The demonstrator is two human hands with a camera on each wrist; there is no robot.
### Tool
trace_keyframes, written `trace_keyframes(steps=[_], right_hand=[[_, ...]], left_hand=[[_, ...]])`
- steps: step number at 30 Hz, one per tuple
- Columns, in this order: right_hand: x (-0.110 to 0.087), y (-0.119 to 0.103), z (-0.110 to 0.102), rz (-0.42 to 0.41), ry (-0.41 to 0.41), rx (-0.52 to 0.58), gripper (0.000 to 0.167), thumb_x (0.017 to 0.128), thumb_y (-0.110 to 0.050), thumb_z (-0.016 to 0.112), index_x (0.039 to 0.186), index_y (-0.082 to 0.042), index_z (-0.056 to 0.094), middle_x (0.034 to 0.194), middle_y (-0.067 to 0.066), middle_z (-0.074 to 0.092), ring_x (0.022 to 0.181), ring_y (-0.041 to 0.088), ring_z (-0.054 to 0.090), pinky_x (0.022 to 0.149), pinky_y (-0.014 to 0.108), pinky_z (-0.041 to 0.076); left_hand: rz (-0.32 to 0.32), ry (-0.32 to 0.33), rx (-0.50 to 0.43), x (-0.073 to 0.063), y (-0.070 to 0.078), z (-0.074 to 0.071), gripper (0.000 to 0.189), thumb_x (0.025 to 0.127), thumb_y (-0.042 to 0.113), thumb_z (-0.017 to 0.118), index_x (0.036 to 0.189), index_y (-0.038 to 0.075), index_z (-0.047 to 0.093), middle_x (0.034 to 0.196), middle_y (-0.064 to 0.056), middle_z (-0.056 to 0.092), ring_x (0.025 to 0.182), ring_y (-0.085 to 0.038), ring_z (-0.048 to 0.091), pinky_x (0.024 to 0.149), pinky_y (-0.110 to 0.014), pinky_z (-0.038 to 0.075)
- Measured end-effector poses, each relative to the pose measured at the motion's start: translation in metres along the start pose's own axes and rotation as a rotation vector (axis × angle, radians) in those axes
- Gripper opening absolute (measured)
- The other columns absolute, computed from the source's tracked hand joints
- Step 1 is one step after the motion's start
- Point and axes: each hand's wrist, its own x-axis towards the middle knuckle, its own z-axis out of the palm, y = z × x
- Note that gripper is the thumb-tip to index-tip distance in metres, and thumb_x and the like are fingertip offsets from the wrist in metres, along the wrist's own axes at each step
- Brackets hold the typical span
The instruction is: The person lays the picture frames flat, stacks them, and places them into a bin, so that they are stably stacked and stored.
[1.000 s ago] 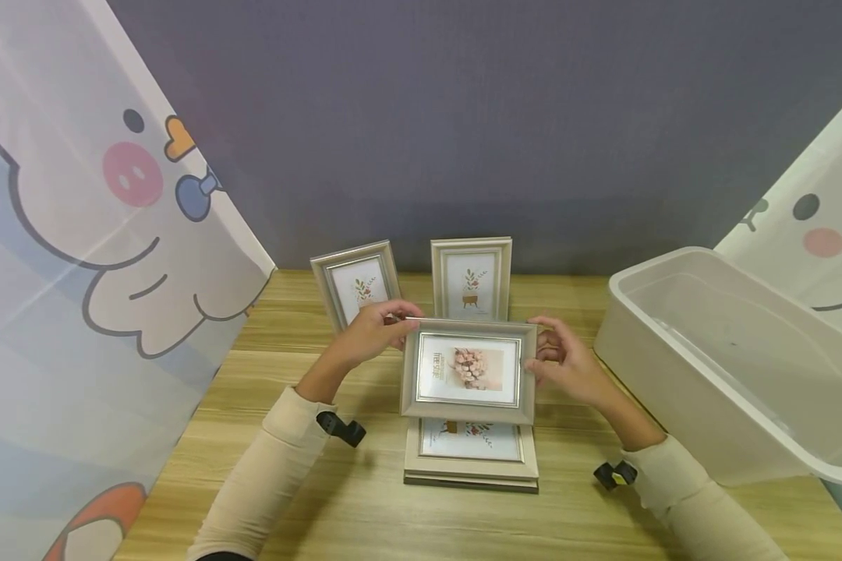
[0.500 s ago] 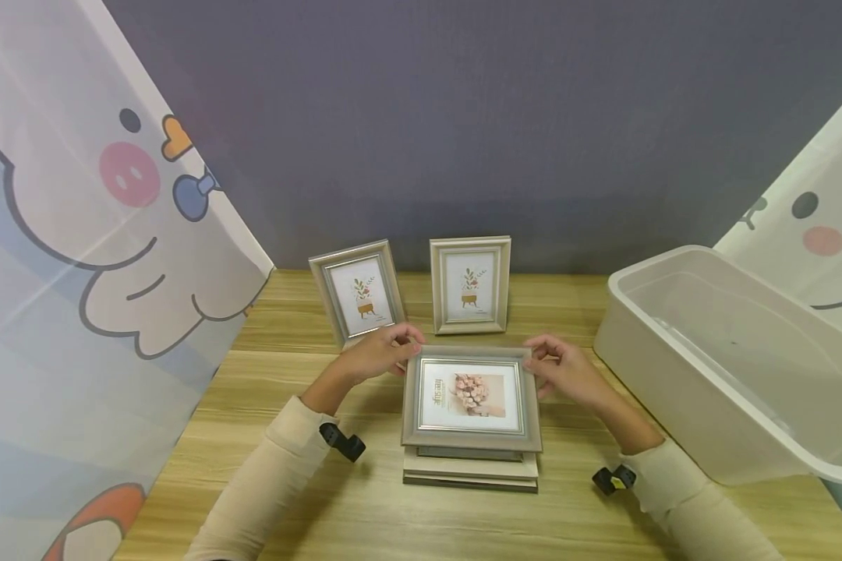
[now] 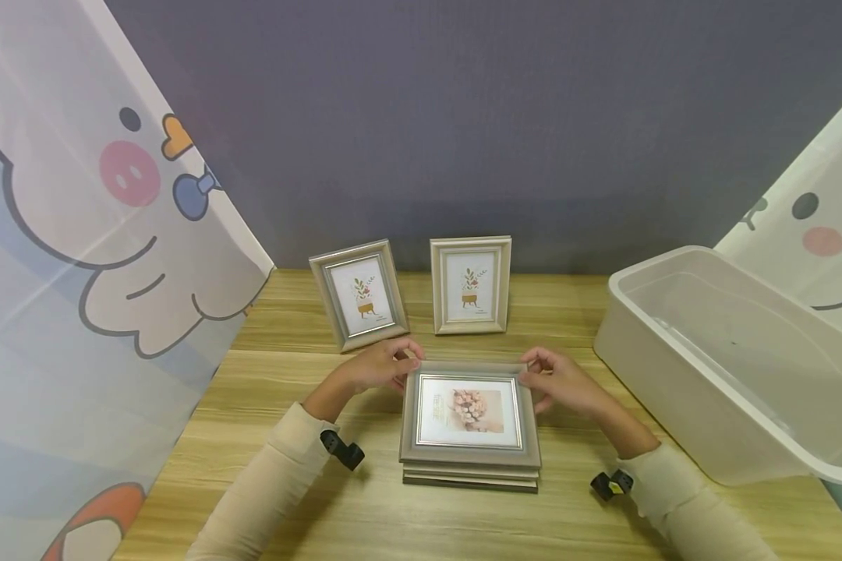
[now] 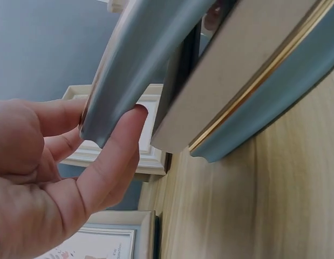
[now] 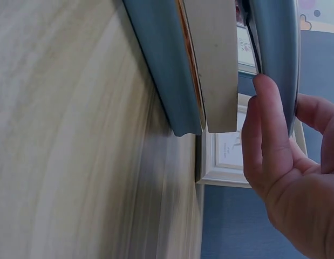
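Observation:
A grey-beige picture frame [image 3: 468,411] with a pink bouquet print lies face up over a small stack of frames [image 3: 470,478]. My left hand [image 3: 373,366] pinches its far left corner between thumb and fingers. At the far right corner, my right hand [image 3: 563,380] holds it in the same way. Both wrist views show a gap between the held frame [image 4: 142,59] and the pale frame [image 4: 237,81] below, widest at the end I hold. Under the pale one is a bluish-grey frame [image 5: 167,59], flat on the table.
Two picture frames with plant prints, one tilted [image 3: 331,300] and one straighter [image 3: 470,327], stand behind the stack near the dark back panel [image 3: 463,140]. A large white bin [image 3: 673,382] occupies the right side of the wooden table [image 3: 267,436].
Both hands have lowered the bouquet frame and brought it nearer, so it now covers the stack's top print. It lies flatter than before. The standing frames have stayed put.

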Motion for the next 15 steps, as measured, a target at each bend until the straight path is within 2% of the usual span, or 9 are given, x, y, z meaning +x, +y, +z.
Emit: trace_keyframes(steps=[6, 15], right_hand=[[-0.0006, 0.0016, 0.0017, 0.019, -0.037, 0.007, 0.041, 0.097, -0.015, 0.067, 0.129, 0.005, 0.052, 0.098, 0.013, 0.052, 0.075, 0.024, 0.064, 0.063, 0.044, 0.063], [-0.0039, -0.0015, 0.0044, 0.045, -0.066, 0.005, 0.038, 0.097, -0.013, 0.067, 0.127, 0.006, 0.052, 0.098, 0.014, 0.051, 0.075, 0.023, 0.065, 0.062, 0.043, 0.063]], left_hand=[[-0.003, -0.023, 0.0, 0.0008, -0.0055, 0.0015, 0.017, 0.105, 0.013, 0.056, 0.119, 0.003, 0.059, 0.09, -0.006, 0.052, 0.074, -0.017, 0.057, 0.069, -0.037, 0.063], [-0.043, -0.049, 0.039, -0.001, -0.006, 0.0041, 0.016, 0.104, 0.012, 0.057, 0.119, 0.005, 0.061, 0.094, -0.008, 0.057, 0.076, -0.018, 0.061, 0.071, -0.035, 0.063]])
